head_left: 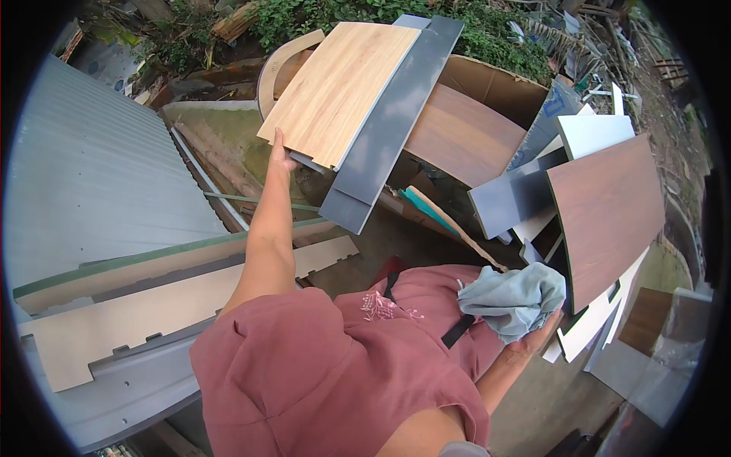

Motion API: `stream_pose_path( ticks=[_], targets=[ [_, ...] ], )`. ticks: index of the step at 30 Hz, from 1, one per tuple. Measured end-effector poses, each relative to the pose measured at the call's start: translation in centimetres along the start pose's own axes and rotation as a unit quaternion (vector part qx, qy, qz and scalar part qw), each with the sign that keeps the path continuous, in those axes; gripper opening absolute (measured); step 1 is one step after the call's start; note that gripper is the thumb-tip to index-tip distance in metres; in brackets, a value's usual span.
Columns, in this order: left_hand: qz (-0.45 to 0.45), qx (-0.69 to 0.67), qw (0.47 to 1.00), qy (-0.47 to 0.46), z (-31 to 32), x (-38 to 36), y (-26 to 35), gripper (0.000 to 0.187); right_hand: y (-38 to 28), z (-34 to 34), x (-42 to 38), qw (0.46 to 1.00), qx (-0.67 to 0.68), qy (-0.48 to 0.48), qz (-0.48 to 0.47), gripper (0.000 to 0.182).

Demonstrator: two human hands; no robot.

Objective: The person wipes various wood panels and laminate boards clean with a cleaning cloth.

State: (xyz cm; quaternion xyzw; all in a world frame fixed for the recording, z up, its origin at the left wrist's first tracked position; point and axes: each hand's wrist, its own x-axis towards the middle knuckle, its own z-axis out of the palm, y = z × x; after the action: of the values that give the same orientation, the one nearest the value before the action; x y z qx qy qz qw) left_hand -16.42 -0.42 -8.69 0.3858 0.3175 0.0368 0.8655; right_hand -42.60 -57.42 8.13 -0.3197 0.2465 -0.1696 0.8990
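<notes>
Left hand (283, 154) clamped on the lower left corner of the light wood board (346, 84), upper centre of frame, which overlaps the dark gray board (396, 122). Right hand (533, 339) closed on the pale blue cloth (514, 301), lower right; fingers mostly hidden. Hands well apart.

Progress: board gripped, cloth well away from it; surface finish unreadable. Brown panel (609, 221), right, leans unheld among other pieces.

Edges: gray board's lower end juts toward me; stick (457, 226) crosses the central gap. Judged more open: left of my forearm.
</notes>
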Motion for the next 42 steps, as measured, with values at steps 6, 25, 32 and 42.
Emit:
stream_pose_path(
  ticks=[6,25,32,42],
  targets=[
    [0.043,-0.055,0.997,0.019,0.1,1.0,-0.5,0.070,0.2,-0.1,0.4,0.997,0.029,-0.059,0.030,0.046],
    [0.253,-0.155,0.950,0.099,11.9,-11.6,6.0,0.048,2.9,1.9,0.2,0.994,-0.028,-0.100,0.037,0.048],
    [0.434,-0.086,0.893,0.083,19.6,-20.8,6.5,0.042,2.2,1.6,-0.2,0.995,0.004,-0.089,0.041,0.040],
    [0.470,0.079,0.872,-0.110,20.7,-30.0,13.9,0.048,2.2,1.0,-0.9,0.992,0.018,-0.089,0.092,0.047]
  ],
)
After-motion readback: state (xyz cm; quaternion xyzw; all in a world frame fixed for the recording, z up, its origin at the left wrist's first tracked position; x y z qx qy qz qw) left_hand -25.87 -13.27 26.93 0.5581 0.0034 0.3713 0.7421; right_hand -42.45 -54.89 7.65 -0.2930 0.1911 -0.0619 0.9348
